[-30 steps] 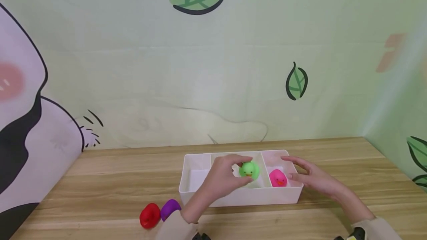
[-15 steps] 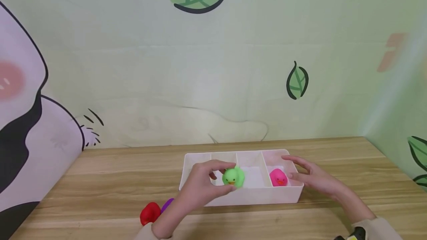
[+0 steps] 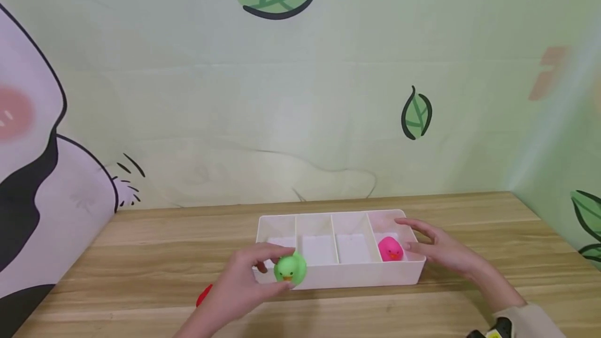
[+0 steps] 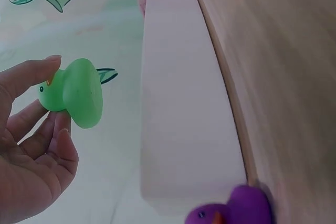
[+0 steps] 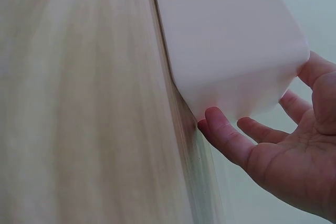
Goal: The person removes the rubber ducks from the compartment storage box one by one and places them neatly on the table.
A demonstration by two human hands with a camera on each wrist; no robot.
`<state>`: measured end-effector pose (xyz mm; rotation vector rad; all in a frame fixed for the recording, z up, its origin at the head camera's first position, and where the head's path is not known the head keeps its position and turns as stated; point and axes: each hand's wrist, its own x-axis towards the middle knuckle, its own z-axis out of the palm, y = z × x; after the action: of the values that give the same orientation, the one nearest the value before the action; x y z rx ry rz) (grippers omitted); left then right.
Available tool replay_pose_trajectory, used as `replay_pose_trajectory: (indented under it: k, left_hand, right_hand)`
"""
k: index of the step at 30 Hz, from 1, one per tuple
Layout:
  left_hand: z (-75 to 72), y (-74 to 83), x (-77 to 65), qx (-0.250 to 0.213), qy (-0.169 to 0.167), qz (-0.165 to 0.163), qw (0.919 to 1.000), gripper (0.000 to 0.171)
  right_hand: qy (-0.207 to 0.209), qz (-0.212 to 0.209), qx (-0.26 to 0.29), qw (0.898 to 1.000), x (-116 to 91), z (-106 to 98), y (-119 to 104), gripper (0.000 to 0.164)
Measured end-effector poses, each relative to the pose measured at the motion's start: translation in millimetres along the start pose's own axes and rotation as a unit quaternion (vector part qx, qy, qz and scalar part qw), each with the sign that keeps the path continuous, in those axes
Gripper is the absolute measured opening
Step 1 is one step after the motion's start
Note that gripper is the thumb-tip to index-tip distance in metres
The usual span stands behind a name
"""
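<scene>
My left hand pinches a green rubber duck between thumb and fingers, in front of the box's left end. In the left wrist view the green duck hangs in the air, apart from the box. A white box with several compartments stands on the table. In its rightmost compartment sits a pink rubber duck. My right hand holds the box's right end, thumb and one finger over the rim; in the right wrist view other fingers lie along the outer end wall.
A red rubber duck shows partly behind the left forearm. A purple duck lies by the box's left end, hidden in the head view. The wooden table meets a printed cloth backdrop.
My left hand has carried the green duck leftward and toward me, from above the box's middle to before its left end. The forearm now covers the purple duck. My right hand has stayed put.
</scene>
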<state>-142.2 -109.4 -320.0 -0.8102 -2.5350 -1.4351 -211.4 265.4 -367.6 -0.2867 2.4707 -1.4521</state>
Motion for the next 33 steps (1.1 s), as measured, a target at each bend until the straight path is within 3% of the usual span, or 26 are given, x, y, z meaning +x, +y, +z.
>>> replay_pose_trajectory:
  k: [5, 10, 15, 18, 22, 27, 33]
  left_hand:
    - [-9.0, -9.1, -17.8, -0.006, -0.014, -0.015, 0.9998, 0.040]
    - [-12.9, -23.3, -34.0, 0.002, -0.018, 0.033, 0.9993, 0.042]
    - [-14.5, -38.6, -48.1, 0.003, -0.019, 0.055, 0.9983, 0.039]
    - [-18.9, -46.7, -54.5, 0.011, -0.046, 0.029, 0.9985, 0.038]
    - [-27.2, -54.0, -60.8, 0.001, -0.098, -0.041, 0.9943, 0.039]
    - [-32.8, -59.6, -64.7, -0.013, -0.133, -0.069, 0.9887, 0.038]
    - [-36.7, -63.7, -66.7, -0.018, -0.166, -0.128, 0.9776, 0.037]
  right_hand:
    - [0.001, -0.005, -0.001, 1.000, 1.2, 0.1, 0.1, 0.060]
    - [-0.001, -0.007, -0.001, 1.000, 1.1, 0.1, 0.5, 0.060]
    - [-0.001, -0.012, 0.001, 1.000, -0.1, 0.3, 0.6, 0.060]
    - [0.001, -0.015, 0.003, 1.000, -0.7, 0.4, 0.6, 0.060]
    - [0.002, -0.020, 0.002, 1.000, -0.6, 0.4, 0.9, 0.059]
    - [0.001, -0.020, 0.002, 1.000, -0.1, 0.2, 0.9, 0.059]
    - [0.001, -0.022, -0.002, 1.000, 0.3, 0.4, 1.3, 0.059]
